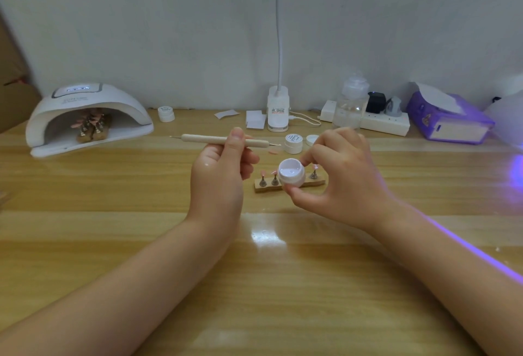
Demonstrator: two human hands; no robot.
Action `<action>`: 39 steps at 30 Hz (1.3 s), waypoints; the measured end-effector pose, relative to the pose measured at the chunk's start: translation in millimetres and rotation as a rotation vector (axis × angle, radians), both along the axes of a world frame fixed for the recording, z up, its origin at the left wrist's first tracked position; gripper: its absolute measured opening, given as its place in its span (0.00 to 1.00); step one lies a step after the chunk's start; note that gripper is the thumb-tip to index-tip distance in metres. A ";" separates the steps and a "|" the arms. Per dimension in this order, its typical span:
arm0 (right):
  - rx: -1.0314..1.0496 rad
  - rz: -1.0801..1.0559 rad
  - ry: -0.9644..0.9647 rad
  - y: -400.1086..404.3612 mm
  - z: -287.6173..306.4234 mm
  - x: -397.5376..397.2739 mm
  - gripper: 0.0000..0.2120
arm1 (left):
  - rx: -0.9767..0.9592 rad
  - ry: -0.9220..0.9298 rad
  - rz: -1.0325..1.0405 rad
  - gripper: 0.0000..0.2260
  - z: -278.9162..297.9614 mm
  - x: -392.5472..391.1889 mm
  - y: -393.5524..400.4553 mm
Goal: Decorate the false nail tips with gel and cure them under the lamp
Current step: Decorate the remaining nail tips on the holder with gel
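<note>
My left hand grips a wooden dotting tool held level, its metal tips pointing left and right. My right hand pinches a small open white gel jar between thumb and fingers, just above a wooden strip that carries pink false nail tips on small metal stands. The jar hides the strip's middle. At the far left stands a white curing lamp, with more pink nail tips on stands inside it.
A closed white gel jar and a loose lid lie behind my hands. Another jar, a desk lamp base, a clear bottle, a power strip and a purple tissue box line the wall.
</note>
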State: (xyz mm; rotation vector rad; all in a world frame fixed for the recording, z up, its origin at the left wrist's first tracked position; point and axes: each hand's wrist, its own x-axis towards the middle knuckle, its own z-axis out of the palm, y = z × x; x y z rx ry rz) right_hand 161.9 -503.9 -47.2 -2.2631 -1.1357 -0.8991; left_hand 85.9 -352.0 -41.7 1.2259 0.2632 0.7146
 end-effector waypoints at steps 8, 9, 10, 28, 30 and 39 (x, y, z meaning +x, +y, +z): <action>0.134 -0.029 0.136 -1.9 2.1 4.6 0.17 | -0.140 -0.024 -0.028 0.10 -4.7 4.3 9.1; 0.158 -0.064 0.147 -3.8 1.9 8.1 0.17 | -0.170 -0.026 -0.037 0.09 -4.9 4.5 9.7; 0.176 -0.112 0.158 -6.2 1.3 12.3 0.17 | -0.197 -0.029 -0.044 0.08 -5.1 4.5 10.4; -0.096 -0.588 0.564 -31.4 -18.6 49.2 0.17 | -0.124 -0.060 -0.037 0.12 -17.8 9.3 12.4; -0.092 -0.598 0.552 -27.9 -16.4 47.1 0.22 | -0.115 -0.061 -0.040 0.11 -18.9 9.4 13.1; 0.123 -0.245 0.316 1.7 -6.0 3.0 0.07 | -0.078 -0.067 -0.042 0.12 -21.2 10.1 12.3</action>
